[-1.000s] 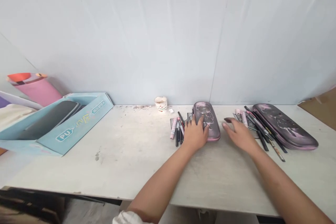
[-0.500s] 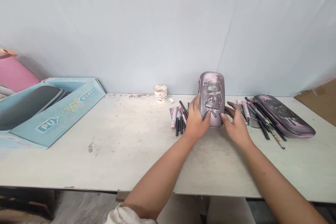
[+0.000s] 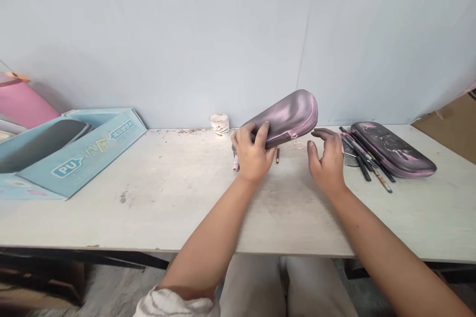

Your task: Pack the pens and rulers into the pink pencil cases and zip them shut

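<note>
My left hand (image 3: 252,154) grips the near end of a purple-pink pencil case (image 3: 288,116), which is lifted off the table and tilted, its plain back side toward me. Just right of the case my right hand (image 3: 327,161) hovers with fingers apart, holding nothing. Beneath the raised case lie a pink pen (image 3: 235,163) and a small dark pencil (image 3: 277,154), mostly hidden by my left hand.
A second purple pencil case (image 3: 392,149) lies at the right beside several pens and pencils (image 3: 366,161). A small paper cup (image 3: 219,124) stands by the wall. An open light-blue cardboard box (image 3: 80,153) sits at the left on the white table (image 3: 167,198). Brown cardboard (image 3: 451,121) is at far right.
The pencil case has gone from lying flat on the table to lifted and turned over in my left hand. My right hand touched it, then let go.
</note>
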The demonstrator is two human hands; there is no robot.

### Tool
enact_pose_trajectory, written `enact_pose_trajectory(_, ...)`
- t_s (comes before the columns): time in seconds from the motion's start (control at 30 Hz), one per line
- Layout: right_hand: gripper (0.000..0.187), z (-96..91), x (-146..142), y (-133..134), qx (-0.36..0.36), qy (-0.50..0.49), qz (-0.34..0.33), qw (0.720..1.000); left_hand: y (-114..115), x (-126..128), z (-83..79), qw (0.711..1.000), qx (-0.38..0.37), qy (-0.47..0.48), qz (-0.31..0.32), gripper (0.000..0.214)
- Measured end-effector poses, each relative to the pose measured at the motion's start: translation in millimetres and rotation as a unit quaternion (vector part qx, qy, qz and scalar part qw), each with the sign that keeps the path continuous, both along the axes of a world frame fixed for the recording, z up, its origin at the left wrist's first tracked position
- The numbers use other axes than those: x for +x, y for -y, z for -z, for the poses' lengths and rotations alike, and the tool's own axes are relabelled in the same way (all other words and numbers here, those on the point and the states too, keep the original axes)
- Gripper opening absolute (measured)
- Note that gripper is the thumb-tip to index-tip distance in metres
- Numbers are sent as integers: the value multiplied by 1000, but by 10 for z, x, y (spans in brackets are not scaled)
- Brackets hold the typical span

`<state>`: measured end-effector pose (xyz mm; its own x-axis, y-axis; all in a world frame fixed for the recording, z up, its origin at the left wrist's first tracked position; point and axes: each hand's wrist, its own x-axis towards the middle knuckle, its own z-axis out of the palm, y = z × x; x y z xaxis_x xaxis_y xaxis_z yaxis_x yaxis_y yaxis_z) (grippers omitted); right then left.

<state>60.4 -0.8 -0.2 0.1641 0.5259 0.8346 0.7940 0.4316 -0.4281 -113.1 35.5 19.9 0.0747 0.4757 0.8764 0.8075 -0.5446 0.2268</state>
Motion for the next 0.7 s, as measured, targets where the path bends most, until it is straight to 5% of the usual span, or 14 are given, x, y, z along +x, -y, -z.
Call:
enact_pose_trajectory(0.33,33,-9,-131,19,71,68,64,993,-142,-33,121,988,-10,-149,-36,34)
enact_pose_trajectory(0.7,9,-27,-116,21,60,138,117,982,-62,-14,87,978,5,-201,-50,34)
